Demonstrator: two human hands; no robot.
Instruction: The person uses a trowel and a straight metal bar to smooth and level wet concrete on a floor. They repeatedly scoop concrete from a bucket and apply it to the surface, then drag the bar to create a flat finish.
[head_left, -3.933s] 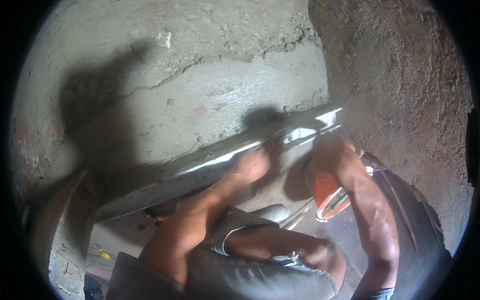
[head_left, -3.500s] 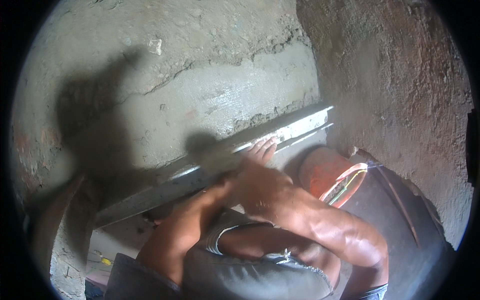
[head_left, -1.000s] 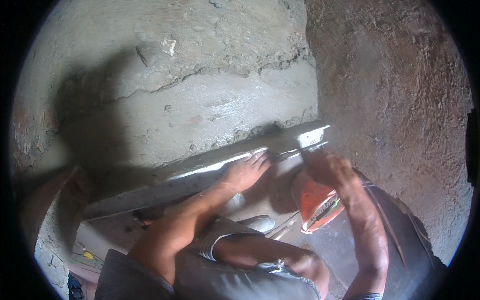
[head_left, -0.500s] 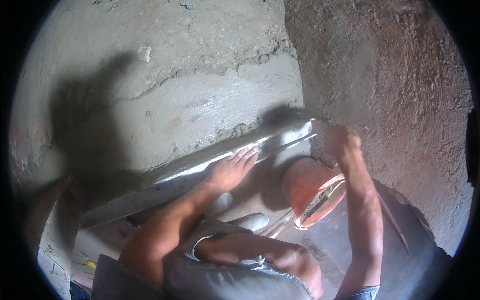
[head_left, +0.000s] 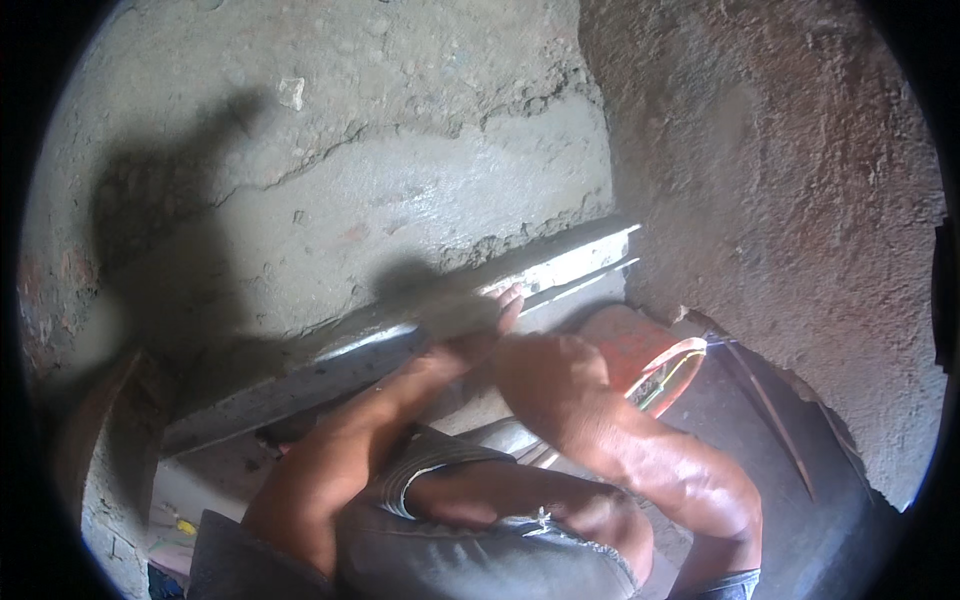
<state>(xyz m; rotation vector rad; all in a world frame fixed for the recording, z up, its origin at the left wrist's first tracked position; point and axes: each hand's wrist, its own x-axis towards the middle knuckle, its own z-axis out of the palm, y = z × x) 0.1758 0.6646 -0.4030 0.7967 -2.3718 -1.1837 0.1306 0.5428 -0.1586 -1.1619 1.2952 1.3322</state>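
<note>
A long straight pale bar (head_left: 575,265), shiny in places, lies along the foot of the wall and rises toward the corner. My left hand (head_left: 470,340) rests against its middle, fingers stretched out; part of the hand is hidden behind my right. In front of it my right hand (head_left: 550,380) is curled closed and smeared by motion. Whatever it may hold does not show. Wet smoothed mortar (head_left: 400,205) covers the lower wall above the bar, with a rough lumpy edge along the top.
An orange bucket (head_left: 630,345) tilts beside my right forearm, a yellow-green strip at its mouth. A thin stick (head_left: 775,420) leans on the dark sheet at the right. The rough brown side wall (head_left: 770,180) meets the plastered one. A pale upright slab (head_left: 110,480) stands at the left.
My right hand has swept left and nearer, from beside the corner to in front of my left hand. My left hand stays at the bar.
</note>
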